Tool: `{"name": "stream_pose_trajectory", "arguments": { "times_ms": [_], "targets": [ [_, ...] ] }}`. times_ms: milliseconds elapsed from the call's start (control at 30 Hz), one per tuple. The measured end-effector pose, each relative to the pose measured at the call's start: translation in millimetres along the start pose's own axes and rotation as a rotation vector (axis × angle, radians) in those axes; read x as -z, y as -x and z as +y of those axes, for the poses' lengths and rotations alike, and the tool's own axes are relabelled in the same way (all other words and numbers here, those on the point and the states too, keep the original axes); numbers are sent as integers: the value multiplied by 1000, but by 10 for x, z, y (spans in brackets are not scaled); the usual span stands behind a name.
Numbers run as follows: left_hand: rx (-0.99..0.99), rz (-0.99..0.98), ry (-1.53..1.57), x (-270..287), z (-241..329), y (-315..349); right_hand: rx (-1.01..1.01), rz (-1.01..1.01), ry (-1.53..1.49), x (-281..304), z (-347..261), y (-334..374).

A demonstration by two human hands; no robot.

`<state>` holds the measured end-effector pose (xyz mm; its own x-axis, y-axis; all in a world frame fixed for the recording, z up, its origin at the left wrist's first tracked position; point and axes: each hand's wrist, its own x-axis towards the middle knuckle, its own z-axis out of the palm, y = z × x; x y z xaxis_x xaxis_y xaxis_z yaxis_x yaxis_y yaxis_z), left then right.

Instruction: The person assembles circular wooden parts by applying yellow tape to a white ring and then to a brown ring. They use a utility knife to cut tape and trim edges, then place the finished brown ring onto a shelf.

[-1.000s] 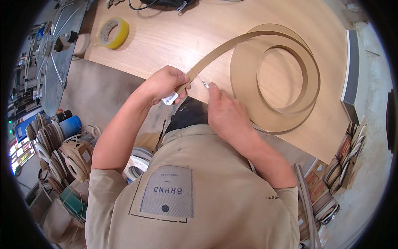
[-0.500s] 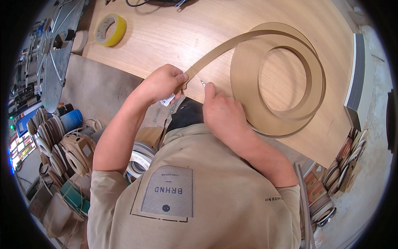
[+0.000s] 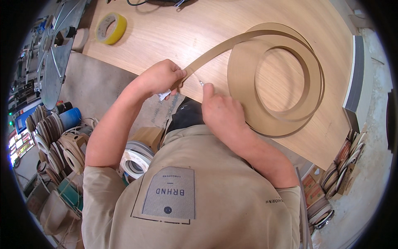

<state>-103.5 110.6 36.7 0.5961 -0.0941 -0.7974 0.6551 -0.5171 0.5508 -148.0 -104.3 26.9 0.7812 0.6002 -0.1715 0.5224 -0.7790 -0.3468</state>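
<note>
A large roll of tan edge-banding tape [image 3: 243,83] lies on the wooden tabletop, ahead and to the right. Its loose strip [image 3: 217,50] arcs leftward off the roll to my left hand [image 3: 161,76], whose thumb and fingers pinch it near the end. A small white label [image 3: 163,96] pokes out below those fingers. Closed in a fist, my right hand [image 3: 224,108] grips a small knife [image 3: 201,83] by its hidden handle. The slim metal tip points up and left, close beside the strip; whether it touches cannot be made out.
A yellow tape roll [image 3: 111,29] sits at the table's far left. Left of me stands a metal disc with rods [image 3: 54,58]. Several banding rolls [image 3: 47,128] are stacked at lower left, more [image 3: 331,178] at lower right. A grey-edged panel [image 3: 352,79] borders the right.
My left hand has shifted slightly left and down with the strip's end. My right hand has barely moved, still holding the knife. The roll appears slightly further left.
</note>
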Motion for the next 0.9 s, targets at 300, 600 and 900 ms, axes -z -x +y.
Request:
{"name": "stream_pose_trajectory", "arguments": {
  "times_ms": [300, 600, 900],
  "targets": [
    [58, -68, -37, 46, 139, 8, -8, -52, -45, -29, 34, -86],
    [-300, 33, -685, 85, -201, -331, -88, -69, -185, -114, 24, -50],
    [13, 20, -90, -32, -10, -146, -2, -28, -123, -86, 69, -13]
  ]
}}
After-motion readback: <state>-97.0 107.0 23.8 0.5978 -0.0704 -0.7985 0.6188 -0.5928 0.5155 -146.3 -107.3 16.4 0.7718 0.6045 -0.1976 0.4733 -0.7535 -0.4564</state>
